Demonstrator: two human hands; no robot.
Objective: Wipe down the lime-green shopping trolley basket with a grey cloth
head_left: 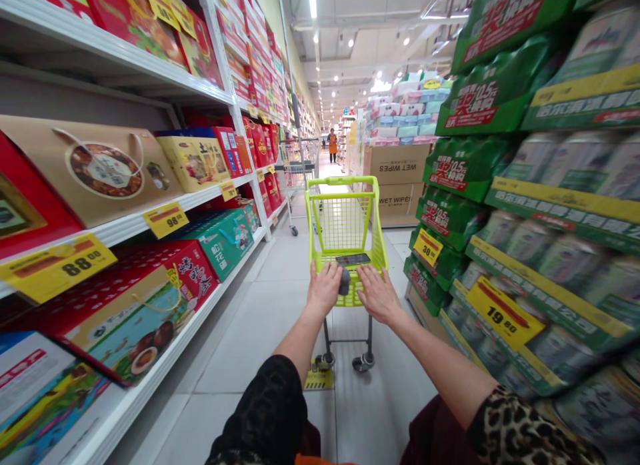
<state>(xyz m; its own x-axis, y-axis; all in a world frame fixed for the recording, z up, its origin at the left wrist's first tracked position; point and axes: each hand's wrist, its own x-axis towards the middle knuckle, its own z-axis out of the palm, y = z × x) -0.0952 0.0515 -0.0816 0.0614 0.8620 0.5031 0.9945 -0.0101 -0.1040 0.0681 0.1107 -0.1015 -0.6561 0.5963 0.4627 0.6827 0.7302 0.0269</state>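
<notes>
A small lime-green shopping cart [345, 185] stands right in front of me, its wheels on the tiled floor. My left hand [324, 288] is closed over the left part of the cart's near handle. A grey fluffy ball [345, 280] sits against the inner side of that hand; I cannot tell what it is attached to. On the right part of the same handle lies my right hand [379, 294], fingers bent over the bar. Just beyond the hands, a dark flat object like a phone [353, 259] rests at the cart's near end.
Shelves on the left hold gift boxes [100, 165] with yellow price tags. On the right rise stacked packs of cans [550, 245] and green cartons [450, 165]. Ahead are a metal trolley [299, 165], wet-wipe cartons [395, 178] and a distant person in orange [333, 143].
</notes>
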